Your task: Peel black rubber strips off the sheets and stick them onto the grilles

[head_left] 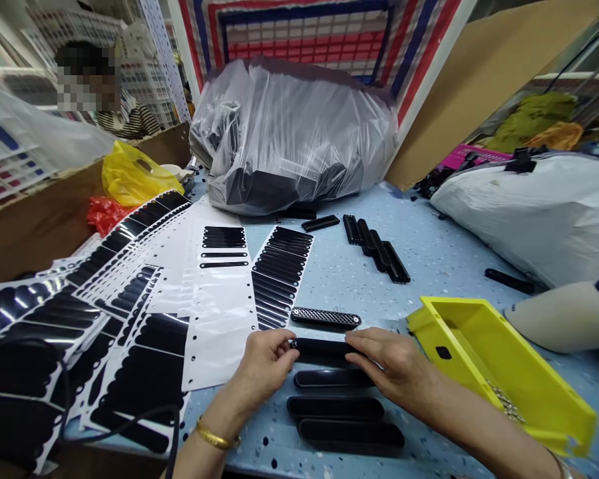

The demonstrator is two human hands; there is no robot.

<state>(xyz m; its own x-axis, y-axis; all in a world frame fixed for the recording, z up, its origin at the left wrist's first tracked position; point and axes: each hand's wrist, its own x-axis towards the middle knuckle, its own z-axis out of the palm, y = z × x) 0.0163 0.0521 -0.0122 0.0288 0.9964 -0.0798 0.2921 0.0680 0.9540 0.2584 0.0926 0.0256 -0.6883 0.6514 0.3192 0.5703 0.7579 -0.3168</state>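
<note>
In the head view, a long black strip (324,346) is held at its two ends just above the blue speckled counter (429,253): the fingers of the left hand (267,362) are closed on its left end, and the fingers of the right hand (392,366) are closed over its right end. Just behind the strip, a similar piece with a silver mesh face (325,317) is lying flat, near but apart from it. Just in front of the hands, three more black pieces (342,409) are laid in a row, one after the other, and the nearest one is almost touched by the right hand. Because the strip is gripped only at the tips, it could be bent or dropped if one side is released too early. The row below could also be pushed out of line by the wrists, since little free space is left there. To the left, white backing sheets with black adhesive shapes (224,293) are spread and overlapped; a sheet edge is lying very near the left hand and could be caught and dragged. To the right, a yellow tray (504,366) is standing close to the right forearm and could be knocked. Whether something is already stuck on the held strip cannot be told.
</note>
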